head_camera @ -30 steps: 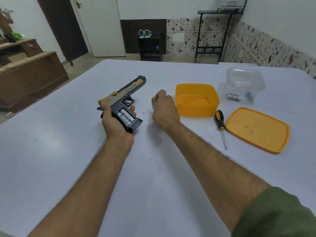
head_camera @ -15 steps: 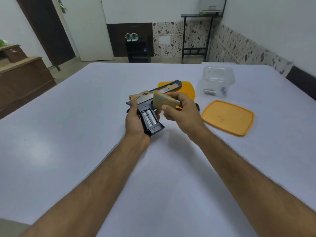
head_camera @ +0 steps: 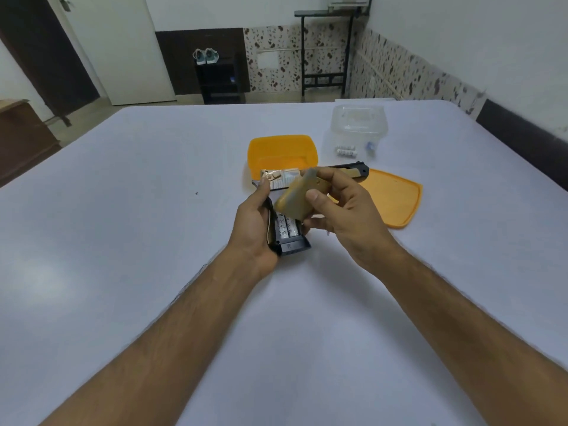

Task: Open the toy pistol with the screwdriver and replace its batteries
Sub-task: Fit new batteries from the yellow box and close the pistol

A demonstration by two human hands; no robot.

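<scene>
Both forearms reach fwd over the white table (head_camera: 129,229), hands close together at centre; left hand (head_camera: 253,229) wraps the grip of the toy pistol (head_camera: 287,233), barrel pointing away to the right, grip compartment open w/ batteries (head_camera: 285,227) showing; right hand (head_camera: 344,210) pinches the tan grip cover (head_camera: 296,196) btwn thumb and fingers, tilted just above the compartment; orange box (head_camera: 281,149), its orange lid (head_camera: 396,198) and a clear container (head_camera: 358,124) sit beyond.

Near table (head_camera: 123,272) half open; orange tub (head_camera: 281,149), lid (head_camera: 396,198), clear box (head_camera: 358,124) crowd far right.
</scene>
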